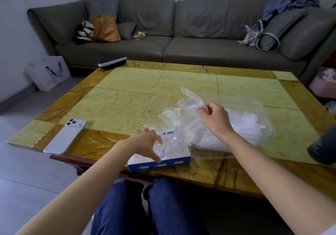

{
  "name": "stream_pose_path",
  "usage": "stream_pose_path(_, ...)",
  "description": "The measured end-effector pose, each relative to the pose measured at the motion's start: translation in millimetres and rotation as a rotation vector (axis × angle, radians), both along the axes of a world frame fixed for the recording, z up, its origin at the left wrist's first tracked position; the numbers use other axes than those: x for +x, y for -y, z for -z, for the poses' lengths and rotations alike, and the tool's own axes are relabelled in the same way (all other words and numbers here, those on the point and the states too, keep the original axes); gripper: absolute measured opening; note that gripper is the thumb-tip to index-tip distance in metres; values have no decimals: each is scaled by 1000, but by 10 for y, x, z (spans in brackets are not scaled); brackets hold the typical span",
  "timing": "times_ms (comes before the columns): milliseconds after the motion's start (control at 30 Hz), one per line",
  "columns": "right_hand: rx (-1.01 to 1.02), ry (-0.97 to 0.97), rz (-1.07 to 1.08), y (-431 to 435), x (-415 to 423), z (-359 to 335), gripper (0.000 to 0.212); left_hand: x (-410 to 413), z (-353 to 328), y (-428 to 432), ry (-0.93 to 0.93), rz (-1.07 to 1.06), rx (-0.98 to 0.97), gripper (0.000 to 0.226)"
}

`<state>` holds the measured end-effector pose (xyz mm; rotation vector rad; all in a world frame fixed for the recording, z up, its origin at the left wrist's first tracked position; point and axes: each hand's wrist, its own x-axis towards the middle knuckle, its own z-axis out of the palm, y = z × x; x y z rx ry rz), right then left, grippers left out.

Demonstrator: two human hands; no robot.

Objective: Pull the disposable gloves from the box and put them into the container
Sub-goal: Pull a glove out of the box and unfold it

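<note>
The right hand (214,119), grip pinched, holds a thin clear plastic disposable glove (182,113) lifted between the blue-and-white cardboard box (174,159) and the clear plastic container (264,110) on the tabletop (127,89). The left hand (145,142), grip spread, presses the box; hold it down and carry the glove over the rim.

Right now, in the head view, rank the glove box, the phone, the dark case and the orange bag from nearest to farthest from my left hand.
1. Glove box: directly under the left hand, touching it.
2. Phone: to its left, at the near edge of the table.
3. Dark case: at the table's far-left corner.
4. Orange bag: on the sofa beyond.
</note>
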<state>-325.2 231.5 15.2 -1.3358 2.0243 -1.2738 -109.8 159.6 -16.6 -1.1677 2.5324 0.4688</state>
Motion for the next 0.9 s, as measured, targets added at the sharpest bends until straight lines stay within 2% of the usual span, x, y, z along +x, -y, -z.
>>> stream_pose_path(67, -11, 25, 17, 15, -5, -23, 23, 18, -168, 28, -102, -45, 28, 73)
stream_pose_path(167, -40, 103, 52, 50, 12, -45, 25, -102, -388, -16, -412, -150, 39, 45)
stream_pose_path(233, -69, 178, 68, 60, 52, -56, 23, -250, -484, -112, -573, -310, 162, 51)
stream_pose_path(333, -107, 275, 38, 55, 145, -92, 11, -406, -462, -198, -686, -451, 293, 54)
stream_pose_path(400, -118, 310, 14, 44, 167, -106, 8, -461, -429, -239, -786, -498, 335, 42)
stream_pose_path(467, -110, 340, 19, 23, 152, -106, 6, -504, -441, -251, -951, -548, 341, 20)
stream_pose_path(533, -75, 339, 37, -8, 123, -85, 10, -521, -486, -242, -1121, -641, 346, 8)
stream_pose_path(633, 4, 320, 29, -54, 94, -36, 22, -488, -550, -173, -1326, -761, 377, 8)
stream_pose_path(700, 42, 304, 36, -74, 78, -8, 28, -457, -590, -110, -1374, -754, 336, 15)
stream_pose_path(800, 21, 51, 48, -94, 52, -31, 36, -428, -684, -34, -1274, -625, 227, 27)
stream_pose_path(900, -182, -431, 66, -100, 14, -205, 47, -444, -847, 28, -1139, -446, 108, 35)
